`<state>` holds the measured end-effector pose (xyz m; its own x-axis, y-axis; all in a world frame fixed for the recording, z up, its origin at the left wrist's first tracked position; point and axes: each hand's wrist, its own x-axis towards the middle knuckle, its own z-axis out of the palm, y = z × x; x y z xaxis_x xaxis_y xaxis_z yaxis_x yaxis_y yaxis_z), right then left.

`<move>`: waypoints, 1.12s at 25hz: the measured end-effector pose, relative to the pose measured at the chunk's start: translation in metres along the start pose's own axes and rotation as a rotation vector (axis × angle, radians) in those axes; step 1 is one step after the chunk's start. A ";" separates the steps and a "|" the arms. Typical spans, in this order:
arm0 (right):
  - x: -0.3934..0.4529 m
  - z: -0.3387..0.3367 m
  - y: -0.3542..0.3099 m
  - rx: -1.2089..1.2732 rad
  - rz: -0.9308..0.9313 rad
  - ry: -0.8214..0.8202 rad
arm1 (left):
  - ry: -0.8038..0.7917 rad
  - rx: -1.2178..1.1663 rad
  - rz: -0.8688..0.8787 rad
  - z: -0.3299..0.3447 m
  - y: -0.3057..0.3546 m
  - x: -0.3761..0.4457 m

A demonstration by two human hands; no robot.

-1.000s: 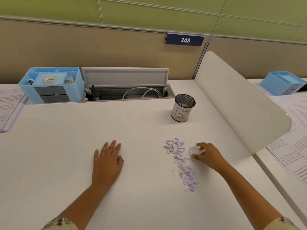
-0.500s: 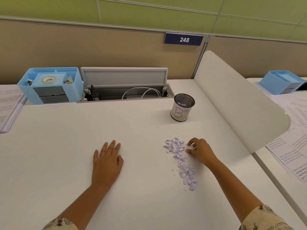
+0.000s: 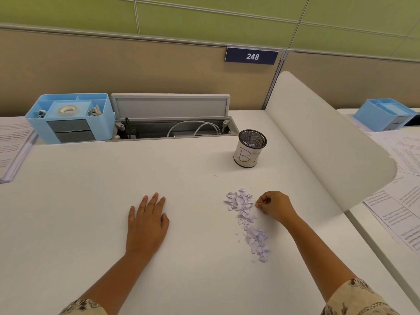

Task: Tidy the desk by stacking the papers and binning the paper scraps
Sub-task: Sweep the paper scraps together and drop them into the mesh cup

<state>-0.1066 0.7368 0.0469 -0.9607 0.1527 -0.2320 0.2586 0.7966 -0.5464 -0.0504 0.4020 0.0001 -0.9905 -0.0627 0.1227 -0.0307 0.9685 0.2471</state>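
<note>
A trail of small lilac paper scraps lies on the white desk and runs down to a second clump. My right hand sits at the upper right edge of the trail, fingers curled in and pinching a few scraps at the fingertips. My left hand rests flat on the desk, fingers straight, well left of the scraps. A mesh cup labelled as the bin stands upright behind the scraps with some scraps inside. A stack of printed papers lies at the far left edge.
A blue desk organiser stands at the back left beside an open cable tray. A white curved divider bounds the desk on the right. Loose printed sheets and another blue organiser lie on the neighbouring desk.
My right hand slid left over the small cluster of scraps beside the pile and its fingers curled closed around them. The left hand stayed flat in place.
</note>
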 end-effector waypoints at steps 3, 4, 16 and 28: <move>-0.001 0.000 0.001 0.029 0.014 0.012 | -0.002 -0.001 0.002 -0.001 0.000 0.000; -0.001 0.001 0.002 0.038 0.014 0.020 | -0.002 0.002 0.004 0.000 0.000 0.000; 0.021 -0.032 -0.011 1.073 0.249 -0.052 | 0.004 0.001 0.011 -0.001 0.000 0.001; 0.123 -0.072 -0.089 0.667 0.024 0.243 | -0.004 0.004 0.000 -0.003 0.000 0.002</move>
<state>-0.2550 0.7269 0.1252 -0.9294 0.3534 -0.1063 0.2120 0.2755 -0.9376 -0.0517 0.4015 0.0032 -0.9910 -0.0619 0.1187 -0.0314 0.9695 0.2432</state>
